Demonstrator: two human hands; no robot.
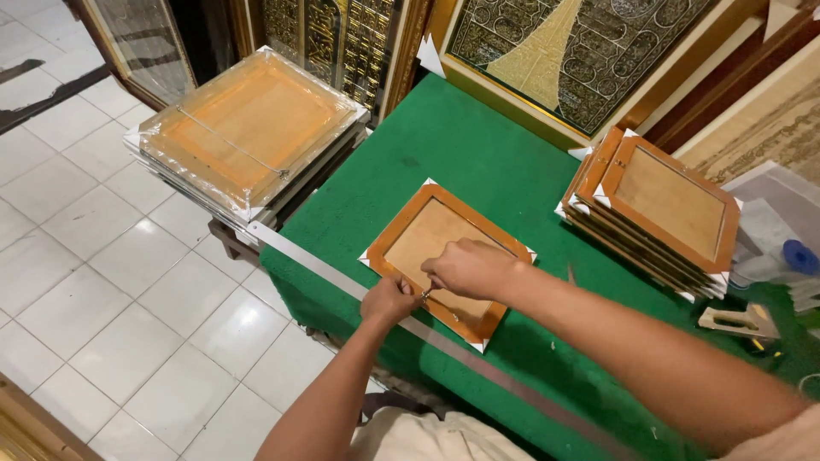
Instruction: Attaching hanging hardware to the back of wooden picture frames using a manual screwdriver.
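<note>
**Both hands working the near edge of a wooden frame on the green table**

So the main thing here is a wooden picture frame [444,256] lying back-side up on the green-covered table [478,145], white protectors on its corners; it sits close to the table's near edge, just behind the long metal strip [410,329] that runs along that edge.

Both hands meet at the frame's near rail; the left hand [389,299] is curled into a loose fist with the fingertips pinched together on something small and metallic at the rail, too tiny to tell what it is; the right hand [470,267] is also curled shut, knuckles up, fingers [444,275] pressed down right beside the left ones, resting on the frame's backing; can't tell if it grips anything of its own.

Going outward from the frame: to its right, a stack of similar frames [662,209], backs up; past that stack, a small tool [739,323] on the table; to the frame's left, off the table, a plastic-wrapped pile of frames [252,124]; behind it, large gold-patterned framed pieces [564,51] leaning upright; white floor tiles [128,282] on the left.
</note>
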